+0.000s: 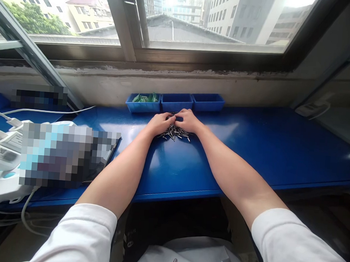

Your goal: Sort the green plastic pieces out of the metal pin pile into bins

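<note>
We can make out red and blue print on the white shirt [197, 252], inverted and cropped; can't read it reliably. White charger [0, 155] at left has a QR-type label, text too small. Counter [271, 144] is glossy blue. Thin metal pins [176, 133], silver and dark, lie in a loose pile mid-counter, in front of three blue open-top bins [207, 104]; left bin has crumpled-looking green stuff [145, 98]. Left hand [159, 123] and right hand [188, 120] curl over the pile, close together; we can't tell if either pinches a pin.
</note>
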A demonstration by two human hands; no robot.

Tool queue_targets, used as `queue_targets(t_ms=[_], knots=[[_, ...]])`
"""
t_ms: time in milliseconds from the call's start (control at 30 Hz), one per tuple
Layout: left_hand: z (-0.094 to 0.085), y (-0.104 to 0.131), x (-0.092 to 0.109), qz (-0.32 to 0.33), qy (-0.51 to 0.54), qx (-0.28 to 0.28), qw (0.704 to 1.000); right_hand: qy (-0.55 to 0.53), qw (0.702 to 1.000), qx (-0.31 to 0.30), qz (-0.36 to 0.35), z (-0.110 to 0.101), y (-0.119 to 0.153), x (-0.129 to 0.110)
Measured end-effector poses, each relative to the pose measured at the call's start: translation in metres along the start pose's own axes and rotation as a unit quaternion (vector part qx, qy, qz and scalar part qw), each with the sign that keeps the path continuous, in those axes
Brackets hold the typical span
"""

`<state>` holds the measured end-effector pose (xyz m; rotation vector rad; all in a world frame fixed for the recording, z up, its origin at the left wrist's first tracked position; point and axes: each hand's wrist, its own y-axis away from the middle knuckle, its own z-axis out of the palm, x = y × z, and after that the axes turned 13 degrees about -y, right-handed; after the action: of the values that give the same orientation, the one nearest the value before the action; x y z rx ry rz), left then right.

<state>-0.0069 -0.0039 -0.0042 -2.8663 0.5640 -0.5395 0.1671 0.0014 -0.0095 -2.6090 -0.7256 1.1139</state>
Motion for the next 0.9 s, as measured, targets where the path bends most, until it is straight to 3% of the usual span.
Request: queue_targets(t_ms=[133,633,767,900], knots=[[-0.002,0.001,0.001,0.005,0.011,-0.005,1.0,0.006,0.999,-0.038,0.012,0.0,0.0,0.001],[-0.005,0.005,0.005,0.023,0.019,-0.018,0.999,-0.029,0.999,0.002,-0.029,0.0,-0.001,0.006],[-0.004,0.004,0.005,0.04,0.02,0.013,0.999,-0.062,0.997,0.034,-0.023,-0.003,0.001,-0.001],[-0.004,0.002,0.008,0.046,0.034,0.08,0.995,-0.105,0.992,0.071,-0.017,-0.006,0.002,-0.01]])
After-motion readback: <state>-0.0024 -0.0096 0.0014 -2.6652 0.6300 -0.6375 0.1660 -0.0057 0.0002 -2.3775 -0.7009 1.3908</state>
